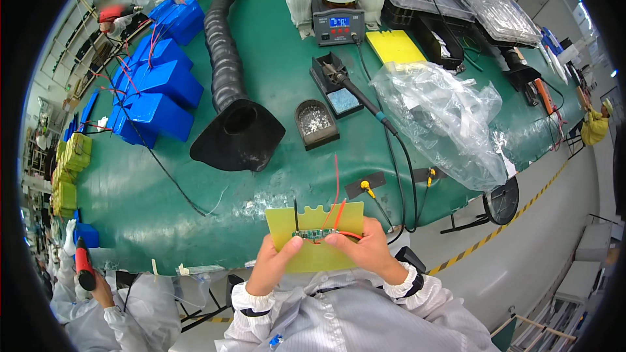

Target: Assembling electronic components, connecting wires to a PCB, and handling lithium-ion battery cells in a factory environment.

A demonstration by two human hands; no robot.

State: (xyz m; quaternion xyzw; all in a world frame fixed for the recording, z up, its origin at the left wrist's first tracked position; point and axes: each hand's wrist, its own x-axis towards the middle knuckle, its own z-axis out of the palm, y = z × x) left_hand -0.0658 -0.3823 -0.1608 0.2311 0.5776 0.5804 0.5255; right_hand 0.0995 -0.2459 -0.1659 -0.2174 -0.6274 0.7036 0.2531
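Observation:
A thin yellow-green sheet [319, 262] with a notched far edge is held at the near table edge. My left hand [274, 264] grips its left side, thumb on the end of a small green circuit board [313, 234] lying across the sheet. My right hand [370, 251] pinches the other side, its thumb at the board's right end. A black wire [295, 214] stands up from the left end. Red wires [340, 214] rise from the right end, one thin and long. The fingers behind the sheet are hidden.
Beyond my hands are a soldering iron [358, 99] in its stand, a solder-scrap tray [317, 125], a black fume hose [238, 133] and a soldering station [339, 26]. A clear plastic bag [443, 117] lies right; blue boxes [160, 88] stand left. Two other people work at the left.

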